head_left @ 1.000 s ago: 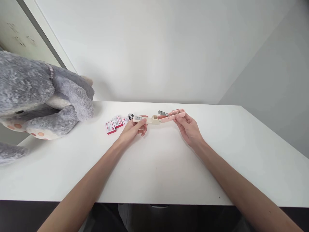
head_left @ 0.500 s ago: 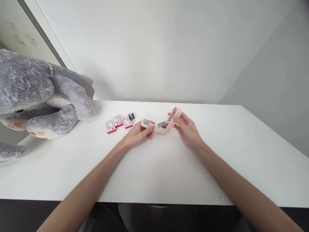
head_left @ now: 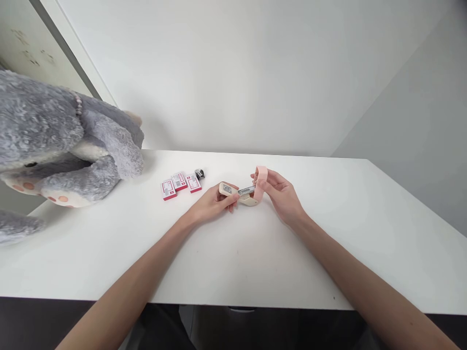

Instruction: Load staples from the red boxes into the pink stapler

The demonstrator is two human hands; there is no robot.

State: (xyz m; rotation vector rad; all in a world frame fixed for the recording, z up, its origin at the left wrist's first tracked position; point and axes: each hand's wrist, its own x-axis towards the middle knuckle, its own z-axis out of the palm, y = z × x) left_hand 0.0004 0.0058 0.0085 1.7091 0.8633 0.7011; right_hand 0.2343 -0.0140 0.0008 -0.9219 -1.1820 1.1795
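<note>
A stapler [head_left: 249, 200] with a cream base and a pink top is held above the table between my two hands, its top swung up and its metal staple channel exposed. My left hand [head_left: 215, 201] is closed around the base end, thumb on top near the channel. The pink top [head_left: 260, 183] stands roughly upright in the fingers of my right hand [head_left: 280, 193], pinched at its side. Whether staples lie in the channel is too small to tell.
Several small red-and-white boxes [head_left: 169, 189] lie to the left of my hands, beside a small black-and-silver object [head_left: 199, 174]. A large grey plush toy [head_left: 73, 146] sits at the table's left end. A wall [head_left: 233, 78] rises behind the white table [head_left: 233, 262].
The pink top has turned to a more upright angle in my right hand. My left hand has shifted slightly right with the base, and its thumb now lies nearer the channel.
</note>
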